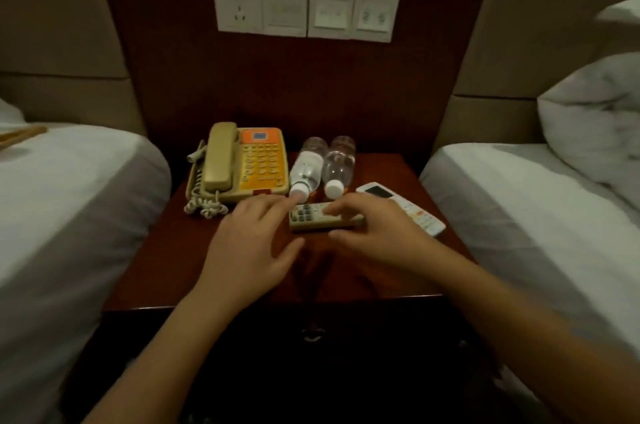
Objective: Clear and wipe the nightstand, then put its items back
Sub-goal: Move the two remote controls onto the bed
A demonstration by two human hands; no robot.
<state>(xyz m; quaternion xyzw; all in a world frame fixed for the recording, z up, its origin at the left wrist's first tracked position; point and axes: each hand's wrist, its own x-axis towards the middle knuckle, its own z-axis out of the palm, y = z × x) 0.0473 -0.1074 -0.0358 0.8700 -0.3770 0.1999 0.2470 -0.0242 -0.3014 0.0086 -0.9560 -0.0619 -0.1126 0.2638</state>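
A dark wooden nightstand (242,281) stands between two beds. At its back left sits a beige and orange corded telephone (242,164). Beside it stand two clear water bottles with white caps, the left bottle (306,169) and the right bottle (337,165). A grey remote (311,217) lies in the middle, and a white remote (415,209) lies to its right. My right hand (377,229) grips the grey remote from above, fingers on top and thumb at its near edge. My left hand (252,247) hovers with straight fingers, its fingertips near the left bottle's cap and the remote's left end.
White-sheeted beds flank the nightstand, the left bed (69,216) and the right bed (519,216) with a pillow (595,112). A panel of sockets and switches (304,10) is on the wall behind. A drawer knob (313,333) shows at the nightstand's front.
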